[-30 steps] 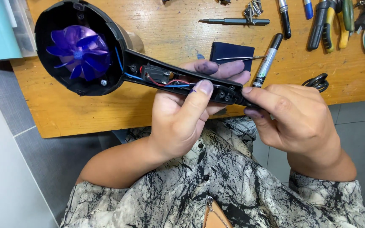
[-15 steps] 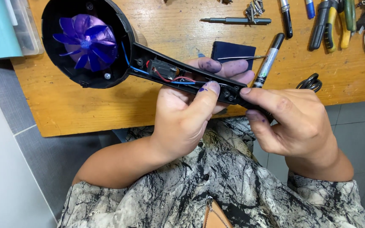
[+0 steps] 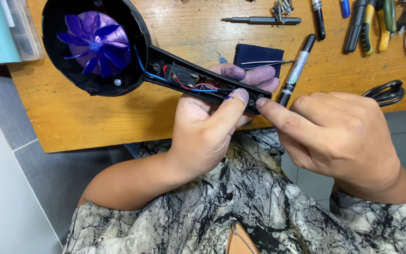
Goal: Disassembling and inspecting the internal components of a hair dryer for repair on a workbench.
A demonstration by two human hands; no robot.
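Nearest the camera, the left hand [image 3: 207, 136] had its grip wrapped round the handle of an opened black hair dryer shell [image 3: 165, 70], thumb pressed on top near the handle's end, fingers curled underneath and showing past the far side. The right hand [image 3: 339, 136] came in from the right, forefinger and thumb drawn together at the very end of the handle; whether that grip pinched anything small there, I could not tell, since the fingertips covered the spot.

The shell hung over the near edge of the wooden bench [image 3: 95, 127], handle slanting down to the right, red and blue wires [image 3: 198, 85] lying bare along its channel. Its round head sat toward the bench's left side, with a purple fan [image 3: 95, 44] inside.

Just behind the fingers lay a dark blue square pad [image 3: 258, 59] with thin tweezers [image 3: 271, 62] across it, and a black-capped marker [image 3: 297, 70] beside it. Black scissors [image 3: 387, 92] rested near the right edge. Along the far edge sat a screwdriver [image 3: 261, 20], loose screws [image 3: 282, 7] and pliers [image 3: 365, 26].
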